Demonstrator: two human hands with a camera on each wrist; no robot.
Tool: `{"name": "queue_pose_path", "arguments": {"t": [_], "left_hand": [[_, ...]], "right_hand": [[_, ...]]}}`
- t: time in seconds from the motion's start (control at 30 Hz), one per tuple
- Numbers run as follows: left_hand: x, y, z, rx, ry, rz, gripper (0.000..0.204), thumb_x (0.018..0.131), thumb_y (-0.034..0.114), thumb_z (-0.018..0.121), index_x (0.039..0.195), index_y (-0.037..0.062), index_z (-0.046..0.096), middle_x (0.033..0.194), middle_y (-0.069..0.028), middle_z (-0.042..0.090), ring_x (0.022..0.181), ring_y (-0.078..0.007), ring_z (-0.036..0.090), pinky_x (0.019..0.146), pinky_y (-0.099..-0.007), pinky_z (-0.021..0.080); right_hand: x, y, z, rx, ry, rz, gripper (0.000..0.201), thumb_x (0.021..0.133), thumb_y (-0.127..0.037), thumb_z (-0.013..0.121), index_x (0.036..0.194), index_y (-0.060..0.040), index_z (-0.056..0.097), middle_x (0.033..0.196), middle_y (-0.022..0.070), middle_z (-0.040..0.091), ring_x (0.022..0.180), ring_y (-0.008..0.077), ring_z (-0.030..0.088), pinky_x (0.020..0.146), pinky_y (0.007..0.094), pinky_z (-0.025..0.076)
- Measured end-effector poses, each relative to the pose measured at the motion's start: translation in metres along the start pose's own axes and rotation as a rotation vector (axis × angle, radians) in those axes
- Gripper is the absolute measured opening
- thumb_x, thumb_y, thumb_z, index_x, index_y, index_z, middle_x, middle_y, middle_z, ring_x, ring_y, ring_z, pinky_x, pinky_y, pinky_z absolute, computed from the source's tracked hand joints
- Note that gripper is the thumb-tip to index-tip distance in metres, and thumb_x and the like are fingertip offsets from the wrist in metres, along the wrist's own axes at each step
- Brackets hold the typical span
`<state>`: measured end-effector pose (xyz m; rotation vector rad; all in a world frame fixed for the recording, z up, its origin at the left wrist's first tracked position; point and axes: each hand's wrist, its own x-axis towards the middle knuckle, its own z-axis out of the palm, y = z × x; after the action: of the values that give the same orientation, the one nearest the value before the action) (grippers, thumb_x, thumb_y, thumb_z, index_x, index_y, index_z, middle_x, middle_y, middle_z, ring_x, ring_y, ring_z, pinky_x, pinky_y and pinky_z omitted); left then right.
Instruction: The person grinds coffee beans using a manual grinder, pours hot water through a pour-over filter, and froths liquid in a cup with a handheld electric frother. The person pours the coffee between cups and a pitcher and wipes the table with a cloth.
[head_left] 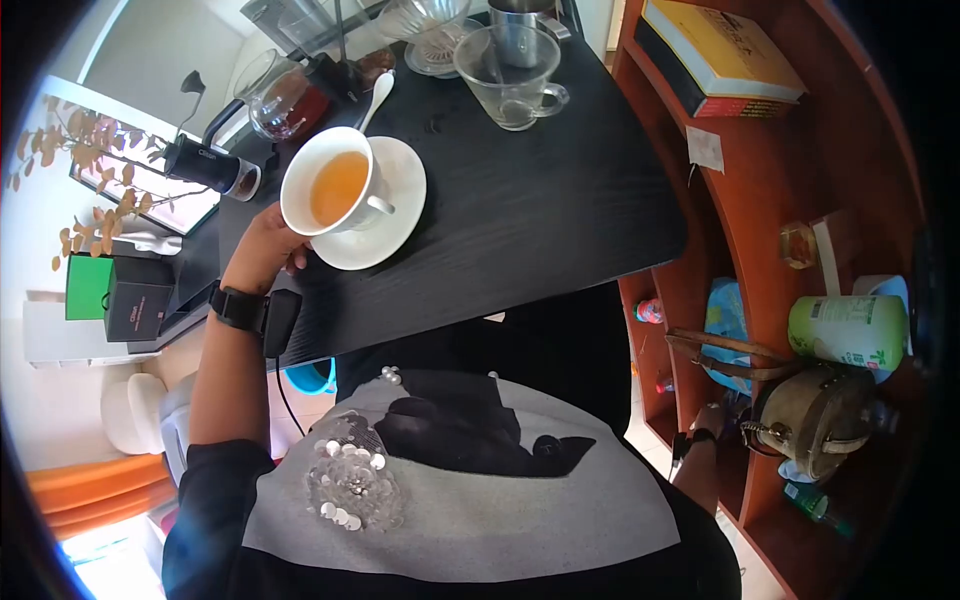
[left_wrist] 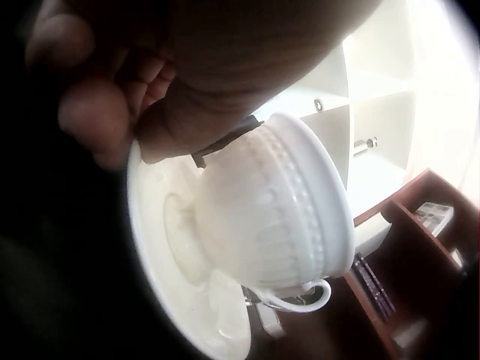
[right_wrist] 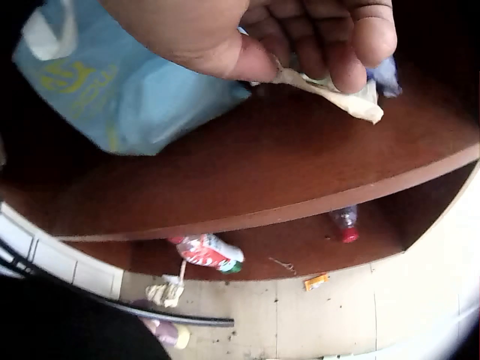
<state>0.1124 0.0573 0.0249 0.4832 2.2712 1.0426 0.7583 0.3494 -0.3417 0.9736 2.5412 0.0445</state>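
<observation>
A white cup of amber liquid stands on a white saucer over the black table. My left hand pinches the saucer's near-left edge; in the left wrist view its thumb and fingers close on the rim beside the cup. A white spoon lies behind the cup. Low at the right, my right hand is inside the brown shelf. In the right wrist view that hand pinches a crumpled whitish strip, with a blue bag beside it.
A glass mug, a glass pot and a black grinder stand on the table. The shelf at the right holds books, a green container and a round bag. Bottles lie on the lower shelf.
</observation>
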Motion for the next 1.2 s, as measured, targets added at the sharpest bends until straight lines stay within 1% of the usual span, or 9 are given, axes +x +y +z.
{"name": "queue_pose_path", "arguments": {"t": [0.13, 0.2, 0.27, 0.43, 0.5, 0.73, 0.93, 1.03, 1.2], "left_hand": [[0.000, -0.002, -0.005, 0.019, 0.008, -0.015, 0.025, 0.077, 0.017, 0.060, 0.097, 0.0043, 0.053, 0.064, 0.0015, 0.054, 0.045, -0.0046, 0.049, 0.037, -0.0159, 0.035], [-0.002, -0.006, -0.009, 0.018, 0.002, -0.011, 0.025, 0.076, 0.018, 0.060, 0.097, 0.0044, 0.053, 0.064, 0.0016, 0.054, 0.045, -0.0042, 0.049, 0.038, -0.0159, 0.035], [-0.006, -0.009, -0.015, 0.016, -0.005, -0.003, 0.025, 0.076, 0.018, 0.061, 0.097, 0.0045, 0.053, 0.063, 0.0016, 0.053, 0.044, -0.0039, 0.048, 0.038, -0.0158, 0.035], [-0.018, -0.027, -0.031, 0.015, -0.029, 0.003, 0.025, 0.076, 0.018, 0.060, 0.097, 0.0053, 0.055, 0.063, 0.0025, 0.053, 0.044, -0.0023, 0.046, 0.039, -0.0150, 0.033], [-0.023, -0.033, -0.034, -0.015, -0.002, 0.016, 0.024, 0.077, 0.018, 0.059, 0.097, 0.0051, 0.055, 0.063, 0.0026, 0.053, 0.045, -0.0025, 0.046, 0.039, -0.0151, 0.033], [-0.057, -0.071, -0.045, -0.118, 0.228, 0.201, 0.021, 0.080, 0.010, 0.054, 0.099, 0.0019, 0.053, 0.077, -0.0007, 0.055, 0.062, -0.0053, 0.050, 0.053, -0.0168, 0.038], [-0.098, -0.103, -0.047, -0.094, 0.320, 0.261, 0.023, 0.076, 0.001, 0.054, 0.099, 0.0015, 0.052, 0.094, -0.0060, 0.054, 0.087, -0.0128, 0.052, 0.078, -0.0244, 0.041], [-0.109, -0.107, -0.039, -0.016, 0.362, 0.436, 0.027, 0.069, -0.004, 0.053, 0.095, 0.0009, 0.052, 0.107, -0.0126, 0.050, 0.102, -0.0221, 0.048, 0.089, -0.0317, 0.036], [-0.106, -0.099, -0.026, 0.163, 0.460, 0.493, 0.020, 0.066, -0.002, 0.057, 0.087, -0.0003, 0.056, 0.100, -0.0141, 0.054, 0.094, -0.0282, 0.051, 0.084, -0.0341, 0.038]], "right_hand": [[-0.002, 0.019, -0.014, -0.230, -0.098, -0.028, 0.016, 0.082, -0.016, 0.046, 0.081, -0.0061, 0.059, 0.072, 0.0082, 0.060, 0.065, 0.0192, 0.061, 0.061, 0.0322, 0.050], [0.001, -0.007, -0.064, 1.213, -0.448, 0.660, 0.013, 0.081, -0.014, 0.048, 0.080, -0.0021, 0.055, 0.069, 0.0097, 0.060, 0.060, 0.0177, 0.061, 0.051, 0.0294, 0.050], [-0.004, -0.053, -0.164, 1.272, -0.422, 0.420, 0.008, 0.081, -0.009, 0.049, 0.081, -0.0017, 0.053, 0.068, 0.0093, 0.059, 0.057, 0.0163, 0.060, 0.049, 0.0260, 0.049], [0.012, -0.093, -0.294, 1.508, -0.485, 0.233, 0.004, 0.079, -0.005, 0.051, 0.083, -0.0044, 0.051, 0.070, 0.0072, 0.058, 0.059, 0.0134, 0.059, 0.052, 0.0234, 0.047], [0.020, -0.103, -0.355, 1.594, -0.468, -0.068, 0.019, 0.077, -0.003, 0.051, 0.095, -0.0043, 0.051, 0.082, 0.0052, 0.054, 0.074, 0.0121, 0.055, 0.068, 0.0238, 0.044], [0.061, -0.196, -0.507, 1.061, 0.375, -0.680, 0.009, 0.075, 0.000, 0.052, 0.083, -0.0003, 0.049, 0.087, 0.0069, 0.051, 0.080, 0.0150, 0.051, 0.070, 0.0235, 0.041], [0.115, -0.291, -0.518, 0.555, 0.467, -0.906, 0.035, 0.077, -0.018, 0.058, 0.107, -0.0032, 0.051, 0.113, 0.0184, 0.047, 0.105, 0.0341, 0.046, 0.090, 0.0385, 0.037], [0.127, -0.306, -0.516, 0.473, 0.381, -0.899, 0.038, 0.077, -0.020, 0.058, 0.110, -0.0036, 0.050, 0.119, 0.0192, 0.044, 0.112, 0.0344, 0.042, 0.094, 0.0382, 0.035], [0.145, -0.322, -0.508, 0.317, 0.450, -0.908, 0.035, 0.078, -0.017, 0.057, 0.110, -0.0055, 0.050, 0.121, 0.0176, 0.044, 0.116, 0.0322, 0.040, 0.095, 0.0396, 0.034]]}}
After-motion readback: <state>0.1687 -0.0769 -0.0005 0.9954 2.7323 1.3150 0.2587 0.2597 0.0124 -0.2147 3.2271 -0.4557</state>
